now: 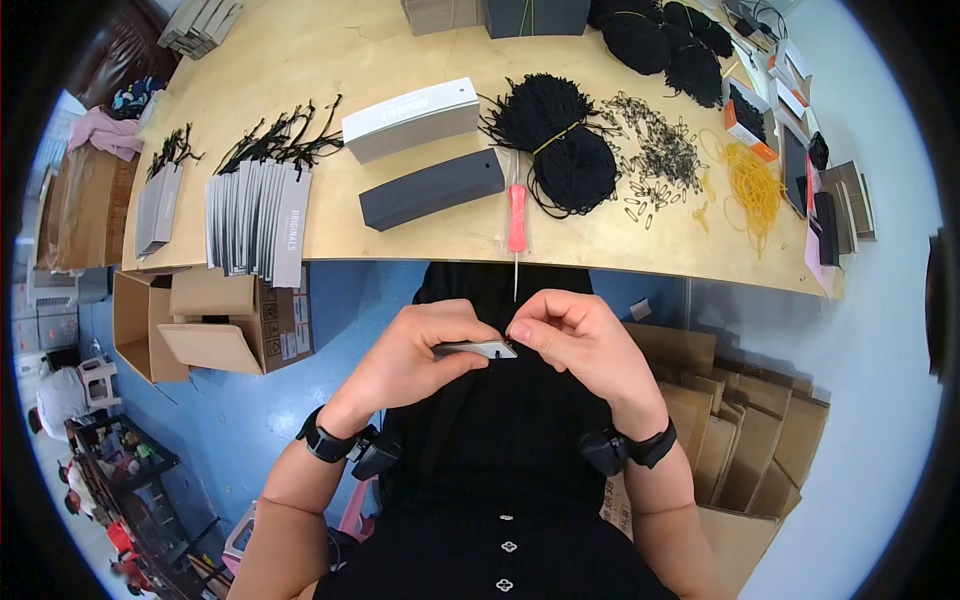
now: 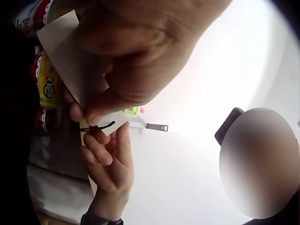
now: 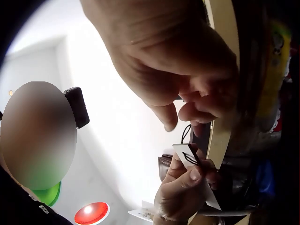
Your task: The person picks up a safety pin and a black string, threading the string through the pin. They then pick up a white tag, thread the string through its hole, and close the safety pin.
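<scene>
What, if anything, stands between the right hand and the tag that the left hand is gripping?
Nothing visible. The right hand is close beside the free, corded end of the tag; the left hand grips farther back. The red-handled tool lies beyond both hands.

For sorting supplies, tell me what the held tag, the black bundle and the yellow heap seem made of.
Tag: probably stiff, matt card, given its crisp, flat edges. Black bundle: dull, likely textile cord, from the loose strands. Yellow heap: perhaps rubber bands, being thin, smooth-looking loops; plastic possible.
</scene>
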Available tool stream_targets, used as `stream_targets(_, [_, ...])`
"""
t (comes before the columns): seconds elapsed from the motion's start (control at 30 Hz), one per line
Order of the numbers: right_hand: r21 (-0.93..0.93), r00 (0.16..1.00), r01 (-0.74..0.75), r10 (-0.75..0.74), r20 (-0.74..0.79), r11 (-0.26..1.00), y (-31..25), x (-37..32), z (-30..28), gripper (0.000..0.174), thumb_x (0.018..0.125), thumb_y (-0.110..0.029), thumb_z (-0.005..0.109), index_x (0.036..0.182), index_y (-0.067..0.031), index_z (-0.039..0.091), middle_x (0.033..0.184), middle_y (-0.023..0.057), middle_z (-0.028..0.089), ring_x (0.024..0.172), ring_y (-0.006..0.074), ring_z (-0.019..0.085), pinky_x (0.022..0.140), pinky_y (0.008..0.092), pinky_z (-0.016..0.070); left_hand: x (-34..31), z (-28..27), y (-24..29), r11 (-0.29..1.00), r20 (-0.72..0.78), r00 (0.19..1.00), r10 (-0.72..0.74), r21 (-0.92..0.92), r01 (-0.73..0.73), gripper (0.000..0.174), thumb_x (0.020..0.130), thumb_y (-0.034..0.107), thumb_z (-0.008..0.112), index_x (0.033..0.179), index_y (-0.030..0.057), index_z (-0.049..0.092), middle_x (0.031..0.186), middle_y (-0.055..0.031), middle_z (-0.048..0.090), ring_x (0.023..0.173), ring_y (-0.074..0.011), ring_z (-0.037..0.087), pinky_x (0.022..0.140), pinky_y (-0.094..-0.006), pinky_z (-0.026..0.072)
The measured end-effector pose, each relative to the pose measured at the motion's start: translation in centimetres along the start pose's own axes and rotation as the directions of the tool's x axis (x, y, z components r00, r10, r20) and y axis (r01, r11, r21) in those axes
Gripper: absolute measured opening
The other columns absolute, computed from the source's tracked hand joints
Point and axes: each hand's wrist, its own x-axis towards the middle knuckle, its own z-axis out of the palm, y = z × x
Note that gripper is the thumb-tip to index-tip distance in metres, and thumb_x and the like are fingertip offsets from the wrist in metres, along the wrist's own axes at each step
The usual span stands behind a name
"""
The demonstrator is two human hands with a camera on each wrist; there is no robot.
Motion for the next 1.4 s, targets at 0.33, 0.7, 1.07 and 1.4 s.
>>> stream_targets(0.33, [-0.094, 0.977, -0.207, 0.211, 0.034, 0.974, -0.5, -1.8, -0.9, 0.036, 0.095, -0.033, 0.065, 0.075, -0.0027, 0.07, 0.06, -0.0005, 0.053, 0.05, 0.0093, 0.047, 0.048, 0.0256, 0.0363, 0.0, -1.0, -0.5, 0.879, 0.074, 0.982, -0.172, -0.439, 0.187, 0.027, 0.083, -0.006, 0.071, 0.109, 0.0017, 0.068, 0.106, -0.0029, 0.055, 0.088, -0.012, 0.059, 0.077, -0.0259, 0.0516])
stream_targets(0.7, [-0.269, 0.973, 0.176, -0.209, -0.1, 0.947, 0.9, -0.8, 2.3, 0.015, 0.083, -0.014, 0.077, 0.093, -0.0039, 0.071, 0.071, 0.0017, 0.056, 0.06, 0.0096, 0.05, 0.055, 0.0258, 0.0401, 0.3, -0.2, -0.4, 0.824, 0.005, 0.975, -0.224, -0.532, 0.192, 0.023, 0.081, -0.004, 0.074, 0.103, 0.0005, 0.071, 0.102, -0.0039, 0.057, 0.084, -0.0113, 0.06, 0.075, -0.0245, 0.0511])
stream_targets(1.07, [0.856, 0.988, 0.136, -0.128, -0.082, 0.499, 1.9, -2.2, -3.7, 0.011, 0.094, -0.012, 0.06, 0.084, -0.0071, 0.057, 0.077, -0.0017, 0.045, 0.054, 0.0056, 0.033, 0.051, 0.0221, 0.0275, -0.4, -0.8, 0.5, 0.837, 0.084, 0.975, -0.205, -0.501, 0.219, 0.041, 0.08, -0.005, 0.075, 0.12, -0.0005, 0.067, 0.103, -0.0059, 0.067, 0.093, -0.0116, 0.063, 0.081, -0.0248, 0.0511])
stream_targets(1.4, [0.796, 0.989, 0.149, -0.106, -0.107, 0.587, 0.8, -1.6, -2.8, 0.049, 0.102, -0.027, 0.052, 0.137, 0.0068, 0.048, 0.097, 0.0045, 0.062, 0.074, 0.0116, 0.055, 0.066, 0.0248, 0.0445, -0.3, -5.4, 3.1, 0.687, -0.187, 0.948, -0.256, -0.725, 0.042, 0.056, 0.087, -0.007, 0.061, 0.142, -0.0035, 0.048, 0.135, -0.0115, 0.059, 0.119, -0.016, 0.057, 0.102, -0.0286, 0.043])
